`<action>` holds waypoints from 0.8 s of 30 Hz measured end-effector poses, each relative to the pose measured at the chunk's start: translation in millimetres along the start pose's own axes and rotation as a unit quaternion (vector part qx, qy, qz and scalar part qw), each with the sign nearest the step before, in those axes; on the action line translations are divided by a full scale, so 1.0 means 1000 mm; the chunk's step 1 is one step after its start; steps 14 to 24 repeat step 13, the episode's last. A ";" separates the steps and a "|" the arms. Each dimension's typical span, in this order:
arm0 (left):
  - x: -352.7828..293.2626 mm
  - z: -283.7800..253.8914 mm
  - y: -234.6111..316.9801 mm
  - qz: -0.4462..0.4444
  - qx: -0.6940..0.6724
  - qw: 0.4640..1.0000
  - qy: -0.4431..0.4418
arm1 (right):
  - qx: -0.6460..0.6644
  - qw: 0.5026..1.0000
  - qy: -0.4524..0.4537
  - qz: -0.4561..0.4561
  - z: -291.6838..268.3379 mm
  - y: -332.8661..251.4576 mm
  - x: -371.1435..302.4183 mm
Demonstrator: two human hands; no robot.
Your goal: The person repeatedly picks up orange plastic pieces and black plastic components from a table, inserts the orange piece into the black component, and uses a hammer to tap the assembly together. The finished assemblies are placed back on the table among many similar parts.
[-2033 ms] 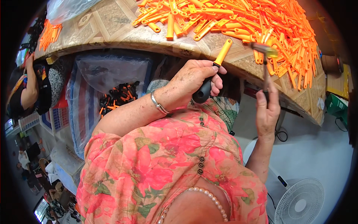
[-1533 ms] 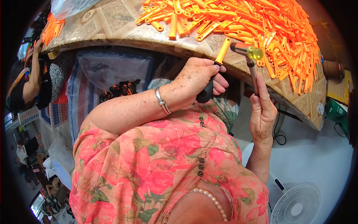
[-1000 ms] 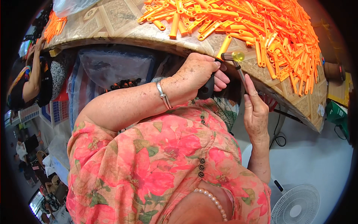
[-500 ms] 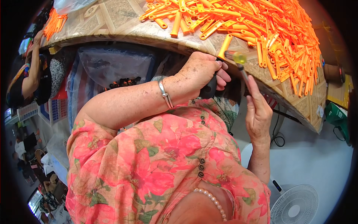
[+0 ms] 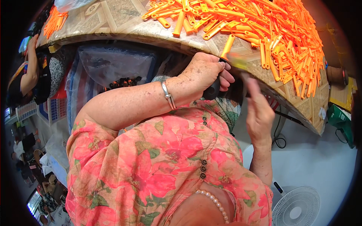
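Note:
At the table's front edge my left hand (image 5: 209, 71) is closed around a black handle-shaped piece (image 5: 212, 89), whose rounded lower end sticks out below the fingers. From its upper end stands an orange plastic piece (image 5: 227, 46), joined to or pressed against the black part; the fingers hide much of the join. My right hand (image 5: 261, 111) grips a small hammer (image 5: 238, 63) with a yellowish head. Motion smears the hammer and the right fingers. Its head is close beside the lower end of the orange piece; whether they touch I cannot tell.
A large heap of orange plastic pieces (image 5: 264, 34) covers the table's right side. Below the table at left stands a plastic-lined bin (image 5: 113, 62) with black and orange pieces (image 5: 126, 82). A white fan (image 5: 296, 211) is at lower right. Another person's arm (image 5: 32, 69) shows at far left.
The hammer head has shifted slightly downward beside the orange piece and is more blurred. My left hand keeps its hold in nearly the same place.

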State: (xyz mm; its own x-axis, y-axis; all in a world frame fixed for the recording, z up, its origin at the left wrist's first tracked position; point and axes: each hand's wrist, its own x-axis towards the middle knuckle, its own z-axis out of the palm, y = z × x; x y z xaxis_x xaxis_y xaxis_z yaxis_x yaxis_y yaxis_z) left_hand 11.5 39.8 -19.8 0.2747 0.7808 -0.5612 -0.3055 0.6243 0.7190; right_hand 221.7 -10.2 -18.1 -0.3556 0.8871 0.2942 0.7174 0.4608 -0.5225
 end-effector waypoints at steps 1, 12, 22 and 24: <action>0.002 -0.001 -0.001 0.005 0.006 1.000 -0.004 | -0.022 0.999 -0.025 0.008 0.005 0.004 -0.003; 0.001 -0.001 -0.001 -0.005 -0.009 1.000 0.003 | 0.085 0.996 0.039 0.000 -0.014 -0.008 -0.006; 0.002 -0.001 -0.001 -0.006 -0.001 1.000 0.001 | 0.088 0.995 0.050 -0.003 -0.010 -0.007 -0.007; 0.002 -0.001 -0.001 -0.006 -0.001 1.000 0.001 | 0.088 0.995 0.050 -0.003 -0.010 -0.007 -0.007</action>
